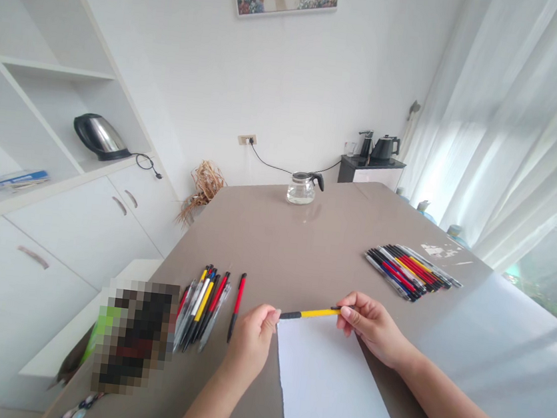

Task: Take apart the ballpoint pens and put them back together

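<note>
A yellow pen (319,313) with a black grip is stretched level between my two hands, over the far edge of a white sheet of paper (333,390). My left hand (254,334) pinches its black tip end. At the other end, my right hand (363,323) has thumb and fingers closed around the clip end. Just left of my left hand lies a single red and black pen (237,305). Further left is a pile of pens (201,307) in clear, white, yellow, red and black. Another pile of pens (407,270) lies side by side beyond my right hand.
A glass teapot (301,190) with clear liquid stands near the far edge of the brown table (265,234). A blurred-out patch (136,337) covers something at the left edge, with a beaded strap (79,409) below it. White cabinets are left, sheer curtains right.
</note>
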The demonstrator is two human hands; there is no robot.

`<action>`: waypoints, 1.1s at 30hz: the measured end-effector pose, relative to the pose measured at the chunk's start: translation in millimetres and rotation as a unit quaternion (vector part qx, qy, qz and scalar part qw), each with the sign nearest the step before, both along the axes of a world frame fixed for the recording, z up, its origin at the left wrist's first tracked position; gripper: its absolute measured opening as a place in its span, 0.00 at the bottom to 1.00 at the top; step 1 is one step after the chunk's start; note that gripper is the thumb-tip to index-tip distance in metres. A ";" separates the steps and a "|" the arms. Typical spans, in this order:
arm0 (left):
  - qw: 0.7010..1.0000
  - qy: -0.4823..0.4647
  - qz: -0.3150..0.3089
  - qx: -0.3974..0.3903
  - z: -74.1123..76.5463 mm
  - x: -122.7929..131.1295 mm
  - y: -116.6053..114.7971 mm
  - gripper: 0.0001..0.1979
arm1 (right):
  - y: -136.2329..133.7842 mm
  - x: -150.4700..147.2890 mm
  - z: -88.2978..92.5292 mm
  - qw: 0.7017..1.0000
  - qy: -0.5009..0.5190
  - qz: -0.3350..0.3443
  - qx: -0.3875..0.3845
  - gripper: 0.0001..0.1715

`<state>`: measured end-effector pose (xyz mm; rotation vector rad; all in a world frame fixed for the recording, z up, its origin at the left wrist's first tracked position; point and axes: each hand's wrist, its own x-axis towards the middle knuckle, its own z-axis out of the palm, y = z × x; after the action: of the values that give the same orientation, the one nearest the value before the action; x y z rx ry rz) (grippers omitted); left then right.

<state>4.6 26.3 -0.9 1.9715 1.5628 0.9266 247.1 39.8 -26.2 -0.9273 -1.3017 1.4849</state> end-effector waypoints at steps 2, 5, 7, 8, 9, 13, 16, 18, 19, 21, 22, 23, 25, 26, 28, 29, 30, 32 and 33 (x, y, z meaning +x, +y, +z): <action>0.999 -0.037 -0.015 -0.015 -0.6 0.0 -0.1 0.12 | 1.1 1.6 -1.4 1.000 -0.001 -0.009 -0.001 0.09; 0.997 -0.077 -0.017 -0.024 -1.7 0.9 -0.9 0.13 | 1.8 3.4 -2.6 1.000 0.000 -0.018 -0.001 0.09; 0.997 -0.076 -0.013 -0.015 -2.1 1.7 -1.3 0.11 | 1.6 3.4 -2.4 1.000 0.001 -0.016 0.000 0.09; 0.997 -0.070 -0.012 -0.008 -2.1 2.0 -1.4 0.09 | 1.4 3.2 -2.0 1.000 0.002 -0.014 0.000 0.09; 0.998 -0.063 -0.012 -0.002 -1.9 2.1 -1.3 0.08 | 1.1 2.8 -1.6 1.000 0.002 -0.011 0.000 0.09; 1.000 -0.021 -0.014 0.008 0.6 1.5 -0.8 0.11 | 0.6 1.5 -0.1 1.000 0.000 -0.008 -0.001 0.09; 1.000 -0.009 -0.019 -0.004 1.4 0.6 -0.5 0.15 | 1.4 1.6 -0.4 1.000 0.003 -0.010 0.000 0.09; 0.999 -0.028 -0.025 -0.015 0.7 0.1 -0.3 0.14 | 2.1 2.2 -1.5 1.000 0.004 -0.013 0.002 0.09; 0.999 -0.043 -0.025 -0.020 -0.1 0.0 -0.3 0.13 | 2.3 2.5 -2.3 1.000 0.005 -0.015 0.003 0.09; 0.997 -0.068 -0.023 -0.024 -1.9 0.0 -0.2 0.12 | 2.5 3.2 -3.9 1.000 0.003 -0.019 0.004 0.10; 0.997 -0.076 -0.022 -0.023 -2.7 0.2 -0.3 0.13 | 2.5 3.4 -4.5 1.000 0.002 -0.020 0.004 0.10; 0.997 -0.078 -0.021 -0.020 -3.2 0.4 -0.3 0.12 | 2.4 3.5 -5.0 1.000 0.001 -0.020 0.004 0.10; 0.997 -0.069 -0.021 -0.010 -3.2 0.6 -0.4 0.09 | 2.4 3.4 -5.1 1.000 -0.002 -0.019 0.004 0.10; 0.998 -0.060 -0.023 -0.005 -2.6 0.7 -0.5 0.09 | 2.3 3.2 -4.8 1.000 -0.003 -0.017 0.004 0.10; 0.999 -0.035 -0.026 0.002 -0.4 0.7 -0.7 0.10 | 2.3 2.8 -3.9 1.000 -0.003 -0.014 0.004 0.09; 0.999 -0.022 -0.029 0.004 0.9 0.7 -0.8 0.11 | 2.3 2.7 -3.4 1.000 -0.002 -0.014 0.004 0.09; 0.999 -0.011 -0.033 0.006 2.0 0.6 -0.9 0.12 | 2.3 2.6 -3.1 1.000 -0.002 -0.013 0.003 0.09; 0.999 -0.004 -0.039 0.008 3.0 0.2 -0.9 0.14 | 2.4 2.8 -2.9 1.000 -0.002 -0.013 0.003 0.09; 0.999 -0.009 -0.042 0.006 2.7 0.0 -0.8 0.15 | 2.5 2.9 -3.0 1.000 -0.002 -0.014 0.003 0.09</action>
<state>4.6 25.5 1.8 2.0145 1.4572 0.9195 250.0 42.3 -29.3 -0.9425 -1.2905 1.4576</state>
